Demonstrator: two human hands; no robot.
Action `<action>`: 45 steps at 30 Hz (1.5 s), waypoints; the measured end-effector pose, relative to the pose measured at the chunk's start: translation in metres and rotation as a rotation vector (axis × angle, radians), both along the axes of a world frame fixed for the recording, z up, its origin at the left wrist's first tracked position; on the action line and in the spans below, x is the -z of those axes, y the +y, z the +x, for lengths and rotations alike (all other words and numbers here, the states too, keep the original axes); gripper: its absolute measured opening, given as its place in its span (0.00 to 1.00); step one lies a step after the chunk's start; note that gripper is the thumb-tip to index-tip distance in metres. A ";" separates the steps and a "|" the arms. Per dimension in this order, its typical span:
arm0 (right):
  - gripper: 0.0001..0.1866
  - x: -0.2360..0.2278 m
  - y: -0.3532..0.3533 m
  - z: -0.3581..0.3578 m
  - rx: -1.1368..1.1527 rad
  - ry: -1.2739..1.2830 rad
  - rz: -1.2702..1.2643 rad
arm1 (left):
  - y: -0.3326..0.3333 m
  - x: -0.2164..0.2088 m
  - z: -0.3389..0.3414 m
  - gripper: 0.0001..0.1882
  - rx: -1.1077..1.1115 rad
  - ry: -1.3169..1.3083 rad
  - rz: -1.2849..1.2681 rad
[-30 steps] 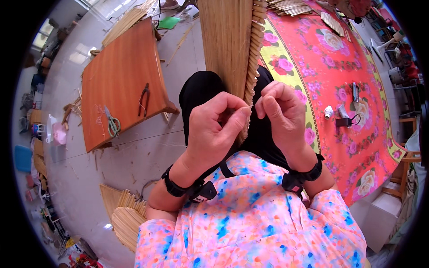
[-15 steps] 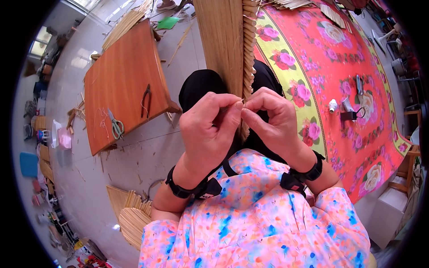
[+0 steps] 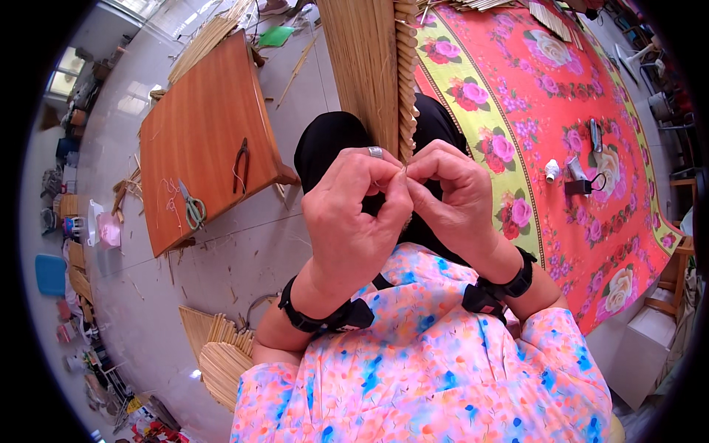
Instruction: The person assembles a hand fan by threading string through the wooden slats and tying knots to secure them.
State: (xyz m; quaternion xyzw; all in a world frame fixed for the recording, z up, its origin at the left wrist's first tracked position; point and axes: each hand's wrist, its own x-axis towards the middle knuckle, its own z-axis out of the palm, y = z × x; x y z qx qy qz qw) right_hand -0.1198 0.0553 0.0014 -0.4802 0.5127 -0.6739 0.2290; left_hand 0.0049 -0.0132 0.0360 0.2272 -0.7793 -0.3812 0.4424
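Observation:
My left hand (image 3: pixel 360 203) and my right hand (image 3: pixel 452 193) meet fingertip to fingertip above my lap. Thumb and forefinger are pinched on each hand. Whatever lies between them is too small to make out; it may be a thin strand. Just beyond my fingers, a long panel of straw-coloured stalks (image 3: pixel 360 63) runs away from me between my knees. Its right edge is a row of rounded stalk ends (image 3: pixel 407 81). My left hand wears a ring, and both wrists carry black bands.
To the left stands a low wooden table (image 3: pixel 203 140) bearing scissors (image 3: pixel 193 207), pliers (image 3: pixel 241 166) and loose thread. A red floral cloth (image 3: pixel 550 214) spreads at the right, with a small white bottle (image 3: pixel 552 170) and a black box (image 3: pixel 580 187) on it. Stalk bundles (image 3: pixel 224 369) lie at lower left.
My left hand has rolled over, bringing its back and ring into view. The fingertips stay together. The stalk panel has shifted slightly to the left in the picture.

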 end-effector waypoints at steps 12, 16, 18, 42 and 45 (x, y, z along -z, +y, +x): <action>0.03 -0.001 0.000 0.000 0.032 0.013 0.005 | -0.003 -0.004 0.003 0.03 0.023 -0.024 -0.009; 0.04 -0.003 0.001 -0.001 0.013 0.028 0.023 | -0.008 -0.005 0.003 0.03 0.041 0.022 0.045; 0.04 -0.003 0.001 -0.002 0.001 0.076 0.026 | -0.010 -0.005 0.006 0.02 0.083 -0.008 0.088; 0.06 -0.007 0.002 -0.014 0.071 0.265 -0.048 | -0.013 -0.001 0.007 0.07 0.295 -0.034 0.555; 0.06 -0.006 0.002 -0.011 0.056 0.179 -0.037 | -0.012 0.001 0.006 0.07 0.259 -0.029 0.503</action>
